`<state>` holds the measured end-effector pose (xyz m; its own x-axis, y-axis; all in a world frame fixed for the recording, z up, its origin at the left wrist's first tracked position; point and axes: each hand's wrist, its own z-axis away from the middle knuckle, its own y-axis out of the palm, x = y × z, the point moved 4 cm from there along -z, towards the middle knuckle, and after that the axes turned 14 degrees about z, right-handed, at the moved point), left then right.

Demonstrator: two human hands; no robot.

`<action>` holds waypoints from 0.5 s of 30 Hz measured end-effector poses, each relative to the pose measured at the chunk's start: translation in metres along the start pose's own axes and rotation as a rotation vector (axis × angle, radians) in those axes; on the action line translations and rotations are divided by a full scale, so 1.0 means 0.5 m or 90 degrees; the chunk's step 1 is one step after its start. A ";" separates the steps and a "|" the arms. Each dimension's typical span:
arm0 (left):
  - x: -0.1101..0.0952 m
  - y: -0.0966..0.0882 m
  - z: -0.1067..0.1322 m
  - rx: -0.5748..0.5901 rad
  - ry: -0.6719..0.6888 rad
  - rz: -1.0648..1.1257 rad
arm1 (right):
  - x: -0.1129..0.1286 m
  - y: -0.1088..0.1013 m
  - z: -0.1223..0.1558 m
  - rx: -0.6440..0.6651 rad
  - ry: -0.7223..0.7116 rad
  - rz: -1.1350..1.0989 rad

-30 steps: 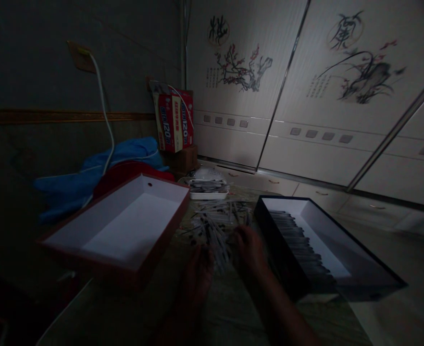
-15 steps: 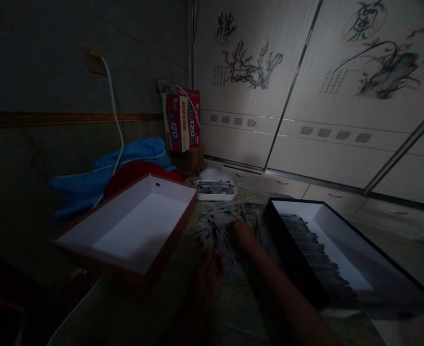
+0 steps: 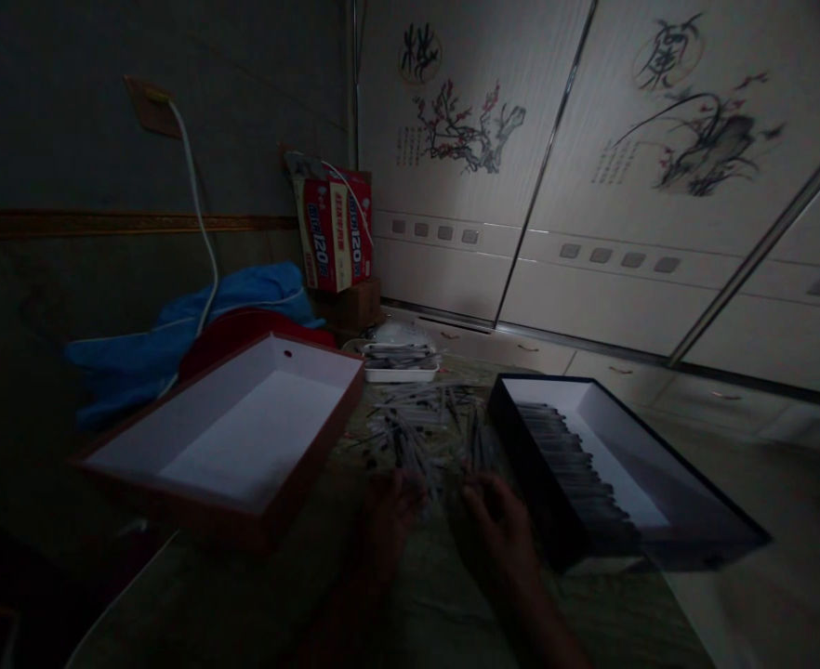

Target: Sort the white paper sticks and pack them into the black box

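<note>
A loose pile of slim, pen-like sticks, clear with dark parts, lies on the table between two boxes. At the pile's near edge, my left hand has its fingers drawn together; dimness hides what they hold. My right hand is just to the right, fingers curled with the thumb against them, close to a few upward-pointing sticks. Whatever is in its grip is too dark to make out. On the right, a dark-edged box holds a row of similar sticks along its left side.
A red-edged box with a white inside stands at left. Behind the pile is a white tray of more sticks. Blue cloth, a white cable and a red carton are farther back, before white cabinet doors.
My right hand has drawn back from the middle of the pile toward me, its fingers now curled. My left hand has shifted slightly. The whole view has turned a little to the right.
</note>
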<state>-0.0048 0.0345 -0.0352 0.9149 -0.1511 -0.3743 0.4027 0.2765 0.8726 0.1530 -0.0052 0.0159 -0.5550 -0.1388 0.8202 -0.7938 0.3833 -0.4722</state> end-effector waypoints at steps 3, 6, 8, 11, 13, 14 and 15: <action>0.003 0.011 0.008 0.031 0.004 -0.057 | -0.001 0.000 0.028 -0.011 0.022 -0.004; 0.003 0.017 0.014 0.040 0.009 -0.091 | -0.003 0.006 0.031 -0.025 0.019 -0.001; 0.003 0.018 0.016 0.045 0.009 -0.112 | -0.004 0.012 0.029 -0.024 0.019 0.000; 0.002 0.020 0.019 0.050 0.014 -0.133 | -0.004 0.017 0.028 -0.010 0.015 0.006; 0.002 0.022 0.020 0.043 0.017 -0.137 | -0.003 0.016 0.028 -0.007 0.017 0.006; 0.002 0.022 0.021 0.038 0.016 -0.135 | -0.003 0.016 0.028 -0.006 0.018 0.004; 0.002 0.023 0.022 0.033 0.013 -0.132 | -0.004 0.015 0.029 -0.009 0.020 0.001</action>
<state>0.0003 0.0271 -0.0221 0.8135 -0.1795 -0.5531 0.5804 0.1917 0.7915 0.1446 -0.0152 0.0061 -0.5482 -0.1086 0.8292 -0.7890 0.3960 -0.4697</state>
